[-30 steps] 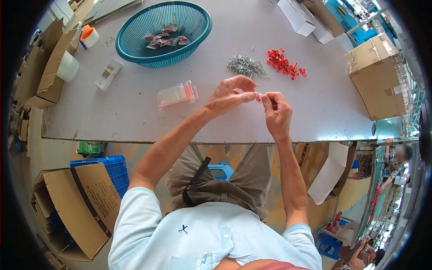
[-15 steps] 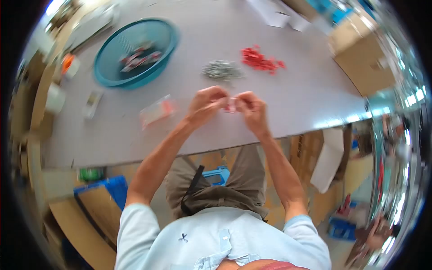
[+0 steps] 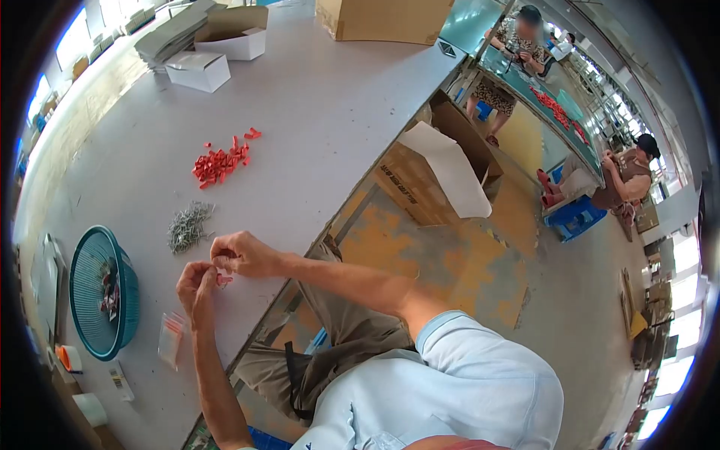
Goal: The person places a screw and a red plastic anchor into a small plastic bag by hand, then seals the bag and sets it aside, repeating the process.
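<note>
My left hand (image 3: pixel 196 289) and my right hand (image 3: pixel 244 255) meet over the table near its front edge, both closed with fingertips pinched together. Between them shows a small red-and-clear piece (image 3: pixel 223 280), partly hidden by my fingers; its exact kind is too small to make out. Just beyond my hands lies a heap of small grey metal pieces, like screws (image 3: pixel 189 226). Farther out is a pile of small red plastic parts (image 3: pixel 220 160). A clear plastic bag with reddish contents (image 3: pixel 171 340) rests left of my left forearm.
A teal plastic basket (image 3: pixel 129 300) holding small packets stands at the left. An orange-and-white tape roll (image 3: pixel 69 358) sits nearby. White boxes (image 3: pixel 199 71) and a cardboard carton (image 3: pixel 386 19) are at the back. An open carton (image 3: pixel 427 176) stands on the floor; two people sit at another table.
My view has swung to the right, bringing the other table and two people into sight. Both hands stay together, pinching at the small red-and-clear piece.
</note>
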{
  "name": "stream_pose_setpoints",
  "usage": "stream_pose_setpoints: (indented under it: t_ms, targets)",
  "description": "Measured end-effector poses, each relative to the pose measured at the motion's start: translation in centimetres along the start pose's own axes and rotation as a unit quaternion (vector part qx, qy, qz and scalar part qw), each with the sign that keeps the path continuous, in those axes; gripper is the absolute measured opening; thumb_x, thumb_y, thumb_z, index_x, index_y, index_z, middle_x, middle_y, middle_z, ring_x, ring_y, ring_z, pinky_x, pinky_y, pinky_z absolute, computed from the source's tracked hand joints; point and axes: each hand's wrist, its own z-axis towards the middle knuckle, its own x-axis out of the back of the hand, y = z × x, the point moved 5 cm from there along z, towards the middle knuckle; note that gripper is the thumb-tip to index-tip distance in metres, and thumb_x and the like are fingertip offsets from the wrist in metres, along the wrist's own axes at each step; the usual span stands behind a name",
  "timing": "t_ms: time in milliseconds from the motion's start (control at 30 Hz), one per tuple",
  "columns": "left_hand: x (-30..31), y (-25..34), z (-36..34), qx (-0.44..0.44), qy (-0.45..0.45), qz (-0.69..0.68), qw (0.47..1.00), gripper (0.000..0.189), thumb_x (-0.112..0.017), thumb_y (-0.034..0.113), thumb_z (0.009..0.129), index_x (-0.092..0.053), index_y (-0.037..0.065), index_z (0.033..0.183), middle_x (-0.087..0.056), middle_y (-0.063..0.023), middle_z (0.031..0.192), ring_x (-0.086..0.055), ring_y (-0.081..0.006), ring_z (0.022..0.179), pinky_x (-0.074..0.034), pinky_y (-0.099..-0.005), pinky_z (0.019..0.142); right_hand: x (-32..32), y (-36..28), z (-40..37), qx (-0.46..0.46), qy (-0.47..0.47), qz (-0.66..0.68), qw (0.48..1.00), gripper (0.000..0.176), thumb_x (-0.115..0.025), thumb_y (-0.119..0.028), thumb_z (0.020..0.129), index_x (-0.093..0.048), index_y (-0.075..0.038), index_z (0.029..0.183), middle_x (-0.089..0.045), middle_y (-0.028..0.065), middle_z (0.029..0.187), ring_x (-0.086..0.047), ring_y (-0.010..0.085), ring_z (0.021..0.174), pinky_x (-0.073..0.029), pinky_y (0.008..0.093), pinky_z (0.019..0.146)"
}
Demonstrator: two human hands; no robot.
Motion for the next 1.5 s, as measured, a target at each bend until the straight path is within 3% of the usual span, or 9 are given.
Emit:
stream_pose_setpoints:
  t_ms: [100, 167, 367, 567, 1000, 1100, 1367, 1433, 1500]
  targets:
    - [-0.4, 0.5, -0.2, 0.001, 0.032, 0.016, 0.999, 0.004, -0.069, 0.003, 0.097, -0.067, 0.001, 0.099, -0.065, -0.0001, 0.084, -0.059, -0.0062, 0.074, -0.047, -0.0219, 0.069, 0.2, -0.3, -0.1, 0.001, 0.039, -0.037, 0.999, 0.007, -0.067, -0.004, 0.097, -0.066, 0.002, 0.099, -0.068, 0.0052, 0.080, -0.063, 0.0100, 0.073, -0.053, 0.0290, 0.065]
    - [0.4, -0.3, 0.0, -0.012, 0.036, -0.029, 0.999, 0.004, -0.070, 0.003, 0.097, -0.067, 0.001, 0.098, -0.065, 0.0003, 0.083, -0.058, -0.0060, 0.073, -0.046, -0.0218, 0.068, 0.4, -0.3, -0.3, -0.048, 0.034, 0.011, 0.998, 0.009, -0.069, -0.006, 0.097, -0.066, 0.002, 0.099, -0.068, 0.0061, 0.083, -0.063, 0.0110, 0.074, -0.053, 0.0301, 0.066]
    - [1.0, -0.7, 0.0, -0.010, 0.035, -0.026, 0.999, 0.006, -0.071, 0.005, 0.097, -0.067, 0.002, 0.099, -0.065, 0.0002, 0.084, -0.056, -0.0066, 0.072, -0.045, -0.0221, 0.068, 0.2, -0.7, -0.1, 0.024, 0.013, -0.034, 0.999, 0.009, -0.071, -0.006, 0.095, -0.068, 0.002, 0.097, -0.069, 0.0059, 0.082, -0.063, 0.0114, 0.076, -0.053, 0.0310, 0.070]
    - [1.5, -1.4, 0.1, -0.033, 0.071, -0.035, 0.996, 0.005, -0.069, 0.006, 0.099, -0.067, 0.002, 0.100, -0.065, -0.0005, 0.084, -0.056, -0.0069, 0.072, -0.045, -0.0225, 0.067, 0.4, -0.3, -0.1, -0.009, 0.013, 0.021, 1.000, 0.006, -0.071, -0.004, 0.094, -0.068, 0.002, 0.096, -0.070, 0.0061, 0.082, -0.064, 0.0112, 0.076, -0.054, 0.0307, 0.069]
    - [0.2, -0.6, -0.2, -0.018, 0.041, 0.014, 0.999, 0.008, -0.072, 0.010, 0.099, -0.068, 0.003, 0.101, -0.065, 0.0008, 0.085, -0.056, -0.0062, 0.073, -0.044, -0.0215, 0.068, 0.3, 0.3, -0.1, 0.005, 0.018, -0.023, 1.000, 0.011, -0.073, -0.007, 0.093, -0.068, 0.002, 0.092, -0.071, 0.0058, 0.078, -0.064, 0.0101, 0.073, -0.054, 0.0290, 0.067]
    - [0.9, -1.1, 0.0, -0.012, 0.044, 0.018, 0.999, 0.008, -0.072, 0.010, 0.099, -0.068, 0.003, 0.101, -0.065, 0.0008, 0.085, -0.056, -0.0062, 0.073, -0.045, -0.0217, 0.068, 0.3, 0.3, -0.1, -0.006, 0.023, 0.030, 0.999, 0.011, -0.073, -0.006, 0.093, -0.068, 0.003, 0.093, -0.070, 0.0050, 0.078, -0.064, 0.0099, 0.073, -0.053, 0.0290, 0.066]
    - [0.8, -0.9, -0.2, -0.032, 0.031, -0.100, 0.994, 0.005, -0.070, 0.008, 0.098, -0.067, 0.004, 0.099, -0.064, -0.0003, 0.089, -0.060, -0.0089, 0.078, -0.050, -0.0240, 0.072, 0.6, 0.3, -0.1, -0.011, 0.017, 0.033, 0.999, 0.007, -0.071, -0.004, 0.092, -0.070, 0.001, 0.095, -0.070, 0.0057, 0.079, -0.063, 0.0101, 0.074, -0.054, 0.0297, 0.068]
    - [1.3, -0.8, -0.2, -0.027, 0.060, -0.033, 0.997, 0.004, -0.069, 0.006, 0.097, -0.067, 0.003, 0.099, -0.063, -0.0012, 0.089, -0.062, -0.0100, 0.080, -0.051, -0.0250, 0.074, 0.5, 1.1, 0.1, 0.017, 0.049, 0.009, 0.999, 0.006, -0.069, -0.003, 0.091, -0.070, 0.000, 0.096, -0.070, 0.0066, 0.080, -0.064, 0.0105, 0.078, -0.054, 0.0297, 0.070]
    - [1.8, -1.3, 0.0, -0.018, 0.059, 0.032, 0.998, 0.007, -0.068, 0.009, 0.098, -0.069, 0.003, 0.102, -0.067, -0.0016, 0.088, -0.063, -0.0105, 0.081, -0.051, -0.0256, 0.074, 0.0, 2.6, 0.4, 0.013, 0.031, 0.112, 0.993, 0.008, -0.065, -0.002, 0.092, -0.071, -0.001, 0.097, -0.070, 0.0037, 0.083, -0.063, 0.0099, 0.080, -0.055, 0.0294, 0.073]
